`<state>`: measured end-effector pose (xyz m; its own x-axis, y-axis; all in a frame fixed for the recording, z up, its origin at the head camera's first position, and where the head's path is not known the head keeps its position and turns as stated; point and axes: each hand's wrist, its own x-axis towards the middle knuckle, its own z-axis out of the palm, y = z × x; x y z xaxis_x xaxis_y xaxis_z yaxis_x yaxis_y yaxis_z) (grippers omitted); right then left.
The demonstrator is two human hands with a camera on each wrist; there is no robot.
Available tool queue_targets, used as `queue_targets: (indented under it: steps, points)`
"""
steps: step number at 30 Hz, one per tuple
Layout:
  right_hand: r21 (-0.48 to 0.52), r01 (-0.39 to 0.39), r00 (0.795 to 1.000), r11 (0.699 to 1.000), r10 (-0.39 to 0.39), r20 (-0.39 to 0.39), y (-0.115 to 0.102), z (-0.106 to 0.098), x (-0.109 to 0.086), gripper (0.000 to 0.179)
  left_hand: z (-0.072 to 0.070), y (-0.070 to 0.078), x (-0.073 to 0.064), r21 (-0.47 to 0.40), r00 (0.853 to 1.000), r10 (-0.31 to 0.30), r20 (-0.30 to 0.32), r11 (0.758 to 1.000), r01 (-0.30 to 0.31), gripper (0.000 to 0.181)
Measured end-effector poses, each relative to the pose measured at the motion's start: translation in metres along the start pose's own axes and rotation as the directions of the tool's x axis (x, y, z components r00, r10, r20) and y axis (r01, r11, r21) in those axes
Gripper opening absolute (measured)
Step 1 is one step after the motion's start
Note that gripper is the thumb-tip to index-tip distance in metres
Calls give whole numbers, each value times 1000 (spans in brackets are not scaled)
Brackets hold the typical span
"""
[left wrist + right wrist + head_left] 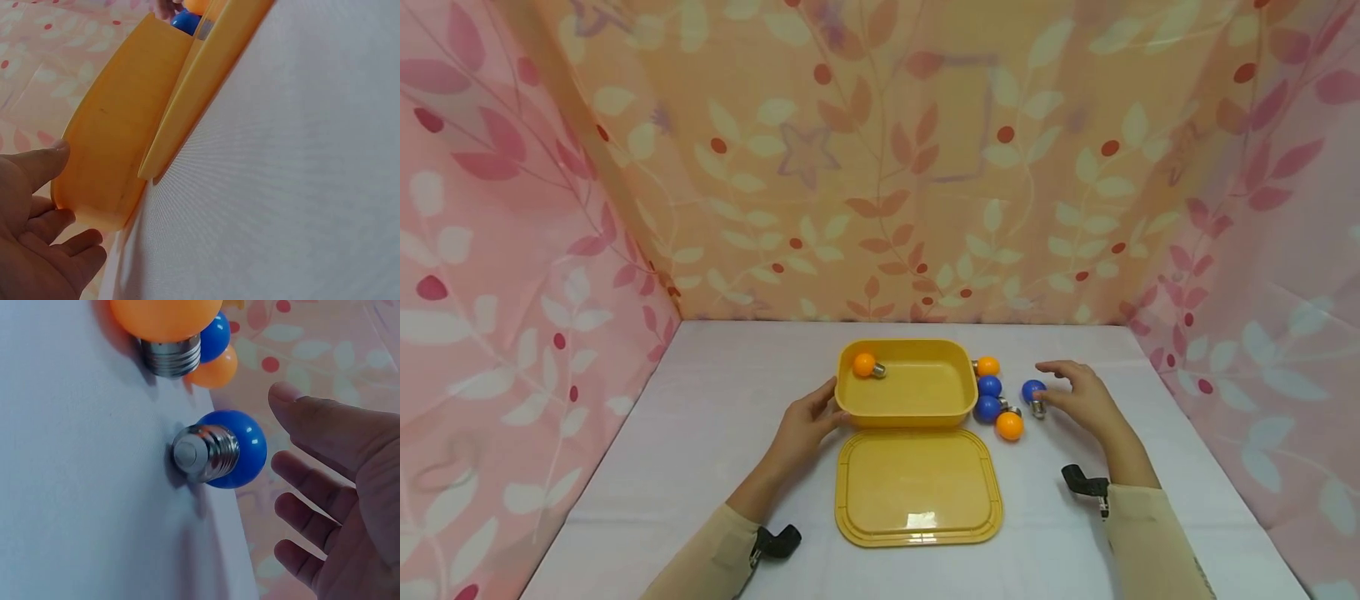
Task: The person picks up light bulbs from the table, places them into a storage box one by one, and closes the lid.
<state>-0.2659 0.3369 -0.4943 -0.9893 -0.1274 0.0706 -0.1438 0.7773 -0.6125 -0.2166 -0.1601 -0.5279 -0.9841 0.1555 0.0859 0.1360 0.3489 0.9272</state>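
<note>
In the head view a yellow plastic box [906,408] stands uncovered on the table, with an orange light bulb [864,365] inside at the left. My left hand [805,425] rests against the box's left end, thumb at the near corner; the left wrist view shows the fingers loosely bent. The right hand [1082,404] hovers beside a blue light bulb [1033,390] on the right, fingers spread. That bulb [250,450] lies apart from the fingertips in the right wrist view, its metal screw base toward the camera.
A flat yellow lid [919,487] lies in front of the box. Along the box's right side are blue bulbs [988,408] and orange bulbs [1010,427] in a loose cluster. Floral curtains [880,167] surround the white-covered table [745,358] at the back and sides.
</note>
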Motion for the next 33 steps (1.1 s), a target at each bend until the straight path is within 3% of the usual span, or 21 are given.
queue_targets:
  steps: [5,13,22,33]
  points:
    - [10,-37,999,999,37,32,7,4,4,64,-1,1,-1,2,1000,-10,-4,1000,10,72]
    - [48,-178,981,983,173,92,13,17,6,74,-1,-3,0,5,1000,-11,-2,1000,11,74]
    - [79,-168,984,983,162,72,20,24,3,73,1,-4,-1,15,1000,-9,3,1000,9,74]
    - [94,-157,987,983,153,47,12,18,2,69,0,-3,-1,4,1000,8,-5,1000,-8,75]
